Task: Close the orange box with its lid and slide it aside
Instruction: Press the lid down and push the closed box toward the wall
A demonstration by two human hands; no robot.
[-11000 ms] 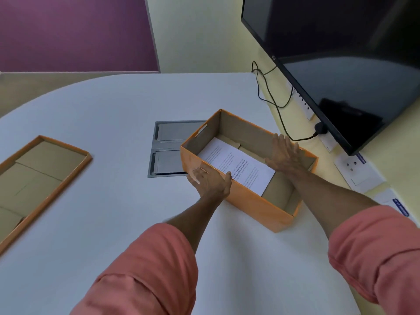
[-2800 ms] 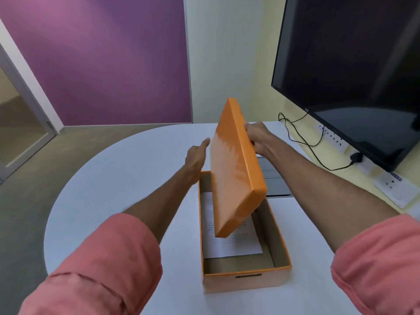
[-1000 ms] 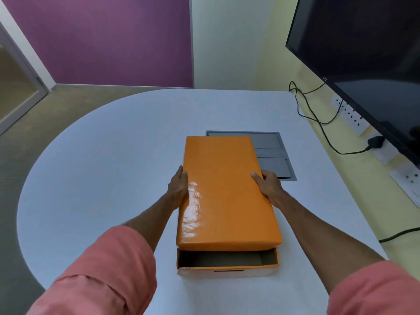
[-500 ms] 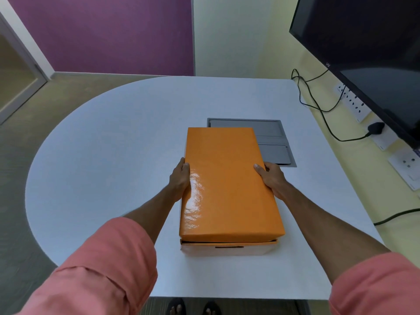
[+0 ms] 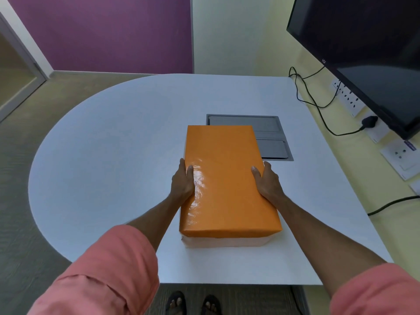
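Both hands — left hand (image 5: 183,180), right hand (image 5: 267,181) — clamp the orange lid (image 5: 225,178); an uneven sideways push risks skewing it off the box (image 5: 225,243) beneath.

The white worktop (image 5: 113,155) carries the lidded orange box (image 5: 227,178) between my hands, partly covering a grey panel (image 5: 270,137) beyond my right hand (image 5: 268,185).

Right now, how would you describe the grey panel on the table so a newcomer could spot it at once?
Start at the white table with the rounded far-left edge. Near its middle sits the orange box, held at its sides by both hands. The grey panel lies flush in the tabletop just behind and right of the box, partly hidden by it: the only flat, recessed rectangle there.
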